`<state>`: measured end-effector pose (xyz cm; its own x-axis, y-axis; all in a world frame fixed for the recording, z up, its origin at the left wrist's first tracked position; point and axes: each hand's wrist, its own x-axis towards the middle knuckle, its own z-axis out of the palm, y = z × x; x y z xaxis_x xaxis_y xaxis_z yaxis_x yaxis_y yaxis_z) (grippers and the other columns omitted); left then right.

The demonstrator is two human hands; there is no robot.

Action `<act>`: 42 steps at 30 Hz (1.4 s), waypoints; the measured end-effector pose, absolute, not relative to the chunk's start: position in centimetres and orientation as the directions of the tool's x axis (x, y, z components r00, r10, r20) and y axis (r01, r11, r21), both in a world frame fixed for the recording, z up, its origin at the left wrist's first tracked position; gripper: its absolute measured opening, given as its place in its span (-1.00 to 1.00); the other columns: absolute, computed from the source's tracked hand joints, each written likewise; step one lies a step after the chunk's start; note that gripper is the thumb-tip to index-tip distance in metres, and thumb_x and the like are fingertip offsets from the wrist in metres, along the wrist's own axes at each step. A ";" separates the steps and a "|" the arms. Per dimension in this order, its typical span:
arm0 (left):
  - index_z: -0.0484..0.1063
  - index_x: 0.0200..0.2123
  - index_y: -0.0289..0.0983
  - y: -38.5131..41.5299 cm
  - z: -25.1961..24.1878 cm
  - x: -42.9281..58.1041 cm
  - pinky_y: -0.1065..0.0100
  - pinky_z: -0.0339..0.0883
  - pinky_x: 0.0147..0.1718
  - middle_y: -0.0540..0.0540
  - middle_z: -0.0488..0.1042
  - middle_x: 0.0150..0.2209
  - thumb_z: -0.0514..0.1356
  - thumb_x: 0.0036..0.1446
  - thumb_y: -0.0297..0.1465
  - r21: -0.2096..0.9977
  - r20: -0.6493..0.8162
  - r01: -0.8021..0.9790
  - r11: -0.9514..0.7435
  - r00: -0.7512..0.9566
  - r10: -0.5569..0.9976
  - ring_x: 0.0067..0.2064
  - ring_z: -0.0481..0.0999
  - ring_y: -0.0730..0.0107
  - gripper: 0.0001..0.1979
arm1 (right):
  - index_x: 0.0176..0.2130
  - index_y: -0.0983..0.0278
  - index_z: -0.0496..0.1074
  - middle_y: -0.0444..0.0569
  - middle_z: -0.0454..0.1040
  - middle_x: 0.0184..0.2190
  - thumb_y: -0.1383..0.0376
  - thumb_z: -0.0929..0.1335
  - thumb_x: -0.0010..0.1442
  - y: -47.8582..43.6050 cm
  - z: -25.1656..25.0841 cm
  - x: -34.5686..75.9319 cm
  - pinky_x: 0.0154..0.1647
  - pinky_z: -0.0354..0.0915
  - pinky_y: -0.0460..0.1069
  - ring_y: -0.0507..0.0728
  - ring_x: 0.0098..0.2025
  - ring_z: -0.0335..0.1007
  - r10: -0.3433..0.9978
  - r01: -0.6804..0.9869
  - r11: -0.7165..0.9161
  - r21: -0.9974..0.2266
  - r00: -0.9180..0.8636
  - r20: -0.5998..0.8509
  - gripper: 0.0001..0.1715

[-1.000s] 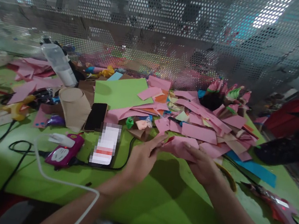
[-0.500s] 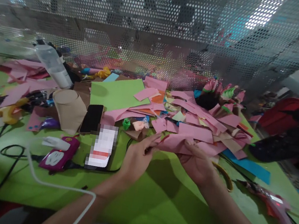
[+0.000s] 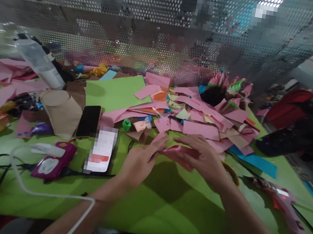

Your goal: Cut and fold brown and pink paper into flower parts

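Observation:
A folded or rolled pink paper piece (image 3: 181,156) is held between my two hands above the green table (image 3: 158,210). My left hand (image 3: 140,162) has its fingers closed on the paper's left end. On the right side my right hand (image 3: 204,162) grips the same paper, its fingers stretched over the top and the thumb hidden. Beyond the hands lie many loose pink strips (image 3: 201,130). Left of my left hand are a lit phone (image 3: 103,150) and a dark phone (image 3: 88,121).
A pink glue gun (image 3: 288,204) lies at the right, near a yellow tape ring (image 3: 231,173). At the left are a magenta power strip (image 3: 54,161) with cables, a brown paper cone (image 3: 62,110) and a clear bottle (image 3: 40,62). Behind stands a perforated metal panel (image 3: 159,32).
The pink paper has turned and now tilts down to the right. My right hand's fingers have spread over its top. The whole view has shifted slightly.

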<state>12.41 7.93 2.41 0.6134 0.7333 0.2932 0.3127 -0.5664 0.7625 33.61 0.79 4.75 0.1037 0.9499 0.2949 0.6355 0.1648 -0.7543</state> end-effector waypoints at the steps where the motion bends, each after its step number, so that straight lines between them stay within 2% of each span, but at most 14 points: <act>1: 0.33 0.23 -0.04 7.9 2.4 12.4 0.30 0.47 -0.16 -0.02 0.64 -0.11 0.15 0.16 -0.58 0.752 0.300 0.308 -0.583 0.627 0.718 -0.20 0.64 0.25 -0.41 | -0.15 0.11 0.60 -0.01 0.61 -0.20 0.04 0.43 0.14 0.8 4.6 33.4 -0.07 0.29 0.11 0.25 -0.12 0.45 0.962 0.620 0.157 -0.769 0.079 0.260 -0.68; 4: 0.30 0.25 -0.05 7.9 2.4 12.4 0.30 0.48 -0.15 -0.01 0.63 -0.08 0.13 0.17 -0.59 0.742 0.293 0.299 -0.600 0.659 0.692 -0.19 0.64 0.27 -0.40 | -0.24 0.17 0.61 -0.03 0.59 -0.34 0.07 0.44 0.15 0.9 4.2 33.1 -0.23 0.30 0.04 0.19 -0.27 0.46 0.979 0.544 0.120 -0.831 0.077 0.191 -0.73; 9: 0.28 0.27 -0.07 7.7 3.0 12.4 0.31 0.48 -0.09 0.03 0.63 -0.07 0.12 0.20 -0.57 0.789 0.228 0.297 -0.538 0.671 0.705 -0.12 0.64 0.31 -0.41 | -0.38 0.21 0.61 -0.05 0.54 -0.44 0.12 0.47 0.09 0.9 3.9 32.9 -0.35 0.29 0.00 0.15 -0.35 0.43 0.967 0.437 0.094 -0.894 0.175 0.187 -0.79; 13: 0.31 0.24 -0.08 7.6 3.2 12.5 0.33 0.47 -0.06 0.05 0.64 -0.08 0.13 0.19 -0.57 0.846 0.208 0.247 -0.472 0.663 0.719 -0.10 0.63 0.35 -0.43 | -0.43 0.20 0.60 -0.06 0.54 -0.45 0.10 0.50 0.02 0.9 4.1 32.5 -0.35 0.32 0.00 0.14 -0.36 0.45 0.963 0.319 0.097 -0.943 0.209 0.170 -0.78; 15: 0.34 0.22 -0.08 7.7 3.1 12.5 0.31 0.47 -0.04 0.05 0.64 -0.09 0.14 0.17 -0.56 0.873 0.185 0.232 -0.429 0.656 0.732 -0.10 0.62 0.35 -0.44 | -0.45 0.20 0.60 -0.07 0.54 -0.48 0.10 0.50 0.01 0.9 4.3 32.5 -0.35 0.32 0.00 0.13 -0.38 0.44 0.965 0.313 0.085 -0.946 0.212 0.156 -0.77; 19: 0.46 0.12 -0.17 8.3 2.6 12.5 0.30 0.49 -0.11 -0.05 0.64 -0.14 0.19 0.14 -0.52 0.931 0.111 0.207 -0.301 0.627 0.771 -0.15 0.62 0.31 -0.55 | -0.44 0.25 0.60 -0.06 0.53 -0.50 0.06 0.52 -0.04 1.1 4.3 33.0 -0.37 0.28 -0.01 0.13 -0.39 0.41 0.970 0.333 0.013 -0.943 0.224 0.093 -0.70; 22: 0.54 -0.03 -0.29 8.7 2.7 12.5 0.28 0.50 -0.14 -0.14 0.63 -0.15 0.25 0.10 -0.47 0.968 0.035 0.173 -0.184 0.628 0.777 -0.16 0.61 0.27 -0.67 | -0.42 0.28 0.59 -0.06 0.52 -0.49 -0.02 0.53 -0.09 1.2 4.1 33.5 -0.40 0.26 -0.02 0.11 -0.42 0.38 0.967 0.254 -0.056 -0.965 0.253 0.010 -0.58; 26: 0.55 -0.08 -0.31 8.8 3.0 12.7 0.22 0.49 -0.07 -0.17 0.63 -0.13 0.28 0.02 -0.54 0.995 -0.020 0.086 -0.046 0.635 0.772 -0.14 0.60 0.27 -0.66 | -0.42 0.29 0.57 -0.10 0.48 -0.53 -0.07 0.55 -0.18 1.4 3.9 33.7 -0.47 0.20 -0.06 0.04 -0.49 0.30 0.949 0.150 -0.140 -0.979 0.303 -0.089 -0.50; 31: 0.56 -0.15 -0.34 9.0 2.7 12.9 0.28 0.51 -0.12 -0.12 0.64 -0.24 0.26 0.03 -0.54 0.995 -0.087 0.017 0.097 0.612 0.786 -0.23 0.61 0.36 -0.73 | -0.44 0.26 0.56 -0.10 0.49 -0.52 -0.07 0.58 -0.26 1.3 4.1 33.4 -0.48 0.22 -0.06 0.04 -0.49 0.31 0.940 0.051 -0.174 -0.983 0.305 -0.150 -0.48; 35: 0.58 -0.24 -0.35 9.1 2.4 12.9 0.30 0.54 -0.20 -0.10 0.63 -0.33 0.29 0.04 -0.49 0.984 -0.130 -0.022 0.177 0.593 0.795 -0.31 0.61 0.36 -0.83 | -0.42 0.25 0.58 -0.07 0.53 -0.50 -0.06 0.59 -0.25 1.3 3.9 33.5 -0.47 0.26 -0.05 0.05 -0.49 0.35 0.939 0.023 -0.206 -0.978 0.287 -0.191 -0.49; 42: 0.57 -0.28 -0.34 9.1 2.7 12.8 0.32 0.55 -0.29 -0.09 0.62 -0.36 0.31 0.04 -0.47 0.977 -0.155 -0.039 0.212 0.552 0.819 -0.40 0.59 0.41 -0.87 | -0.39 0.24 0.61 -0.06 0.56 -0.46 -0.01 0.60 -0.22 1.2 3.4 33.8 -0.41 0.31 -0.04 0.07 -0.45 0.39 0.951 0.023 -0.186 -0.982 0.254 -0.174 -0.55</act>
<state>12.85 9.08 2.66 0.5517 0.8194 -0.1555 -0.0393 0.2117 0.9765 33.76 1.15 3.38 0.2544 0.9513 -0.1738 0.0235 -0.1857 -0.9823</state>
